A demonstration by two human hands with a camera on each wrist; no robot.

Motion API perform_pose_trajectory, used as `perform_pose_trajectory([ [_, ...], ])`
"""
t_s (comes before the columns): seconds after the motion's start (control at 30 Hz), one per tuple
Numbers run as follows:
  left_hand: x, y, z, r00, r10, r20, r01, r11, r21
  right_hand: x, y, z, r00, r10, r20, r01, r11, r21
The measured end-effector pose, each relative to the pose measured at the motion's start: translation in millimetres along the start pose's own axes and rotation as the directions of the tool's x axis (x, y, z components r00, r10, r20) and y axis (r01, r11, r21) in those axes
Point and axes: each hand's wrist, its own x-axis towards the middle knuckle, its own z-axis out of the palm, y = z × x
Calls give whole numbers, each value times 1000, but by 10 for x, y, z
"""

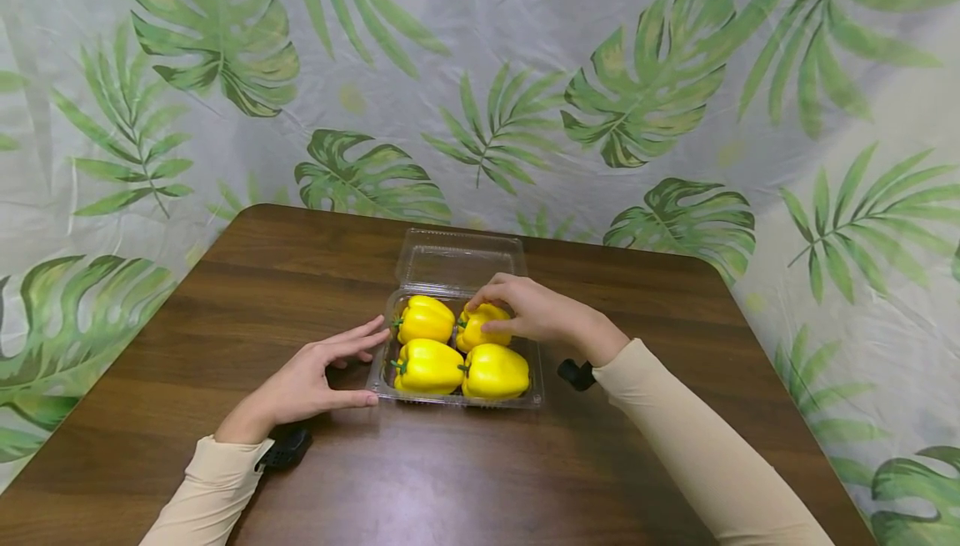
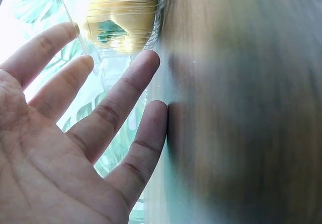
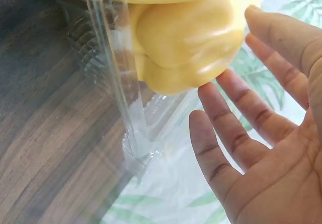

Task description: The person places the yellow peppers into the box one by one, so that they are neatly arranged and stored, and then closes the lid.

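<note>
Four-lobed yellow bell peppers, several of them, sit in two rows in a clear plastic clamshell box [image 1: 456, 401]. The box's lid [image 1: 463, 258] lies tipped back behind it. My right hand [image 1: 543, 310] reaches over the box's right side, thumb and fingers about the back right bell pepper [image 1: 474, 334]; the right wrist view shows fingertips at the rounded end of that bell pepper [image 3: 188, 38]. At the box's left side is my left hand [image 1: 307, 375], fingers spread and fairly straight, thumb by the front left corner. It holds nothing. In the left wrist view its fingertips [image 2: 147, 62] are beside the ribbed box wall.
The box stands on a dark brown wooden table [image 1: 450, 479] with rounded far corners. Behind the table hangs a pale cloth [image 1: 517, 21] printed with green leaves. A black wrist device [image 1: 285, 448] is on the left wrist, another black device [image 1: 576, 374] by the right.
</note>
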Motion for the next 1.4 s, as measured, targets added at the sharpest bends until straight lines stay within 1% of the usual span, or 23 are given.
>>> perform_pose_trajectory([
  [0.23,4,5,0,1000,2,2,-2,1000,2,32,37,20,1000,-18,-9,17,1000,-25],
  [0.43,3,3,1,1000,7,1,-7,1000,4,51,-1,23,1000,-24,-12,23,998,-63],
  [0.57,-1,-2,1,1000,6,2,-6,1000,3,68,-36,15,1000,-12,0,12,996,-83],
  [0.73,2,-8,5,1000,8,-1,-8,1000,7,85,-80,-10,1000,14,21,-12,997,-81],
  [0.83,7,-11,8,1000,14,-3,-14,1000,13,111,-117,-26,1000,-2,25,4,998,-70],
  [0.97,10,-15,10,1000,18,-6,-18,1000,17,178,-193,-43,999,-32,33,34,998,-44],
  [1.17,6,-22,6,1000,9,-2,-9,1000,16,320,-319,-35,995,-87,56,90,994,-55],
  [1.27,3,-22,4,1000,7,2,-7,1000,13,388,-369,-24,994,-88,70,93,994,-62],
  [1.4,1,-14,0,1000,3,5,-3,1000,10,476,-424,-12,994,-86,68,92,991,-93],
])
